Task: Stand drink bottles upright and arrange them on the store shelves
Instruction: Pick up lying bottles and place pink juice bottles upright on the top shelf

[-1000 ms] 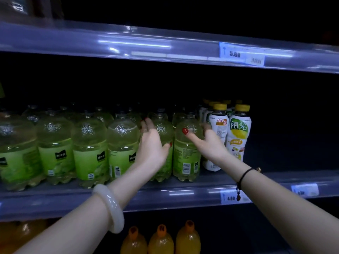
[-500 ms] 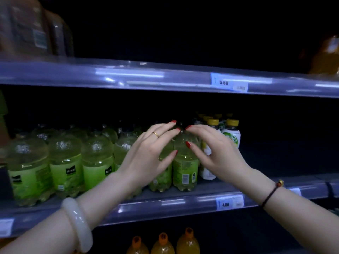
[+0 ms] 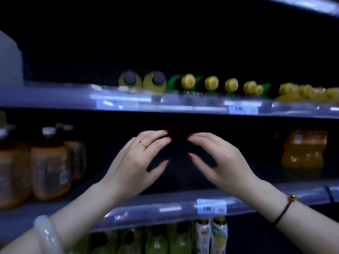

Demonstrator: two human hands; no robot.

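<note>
My left hand (image 3: 136, 158) and my right hand (image 3: 218, 160) hover side by side before a dark gap in the middle shelf (image 3: 165, 204), fingers spread and curved, holding nothing. On the shelf above (image 3: 165, 103) several bottles lie on their sides, caps facing me: two with dark caps (image 3: 143, 81) and several with yellow caps (image 3: 211, 83). Brown drink bottles (image 3: 49, 167) stand upright at the left of the middle shelf. An orange bottle (image 3: 302, 151) stands at its right. Green bottles (image 3: 165, 241) and white-labelled bottles (image 3: 211, 235) show below.
Price tags (image 3: 211, 206) sit on the shelf rails. A pale blurred object (image 3: 9, 61) stands at the upper left. The shelf interiors are dark and the picture is blurred by motion.
The view has swung up one shelf. Both hands have left the green bottles on the lower shelf and risen to the dark gap of the shelf above.
</note>
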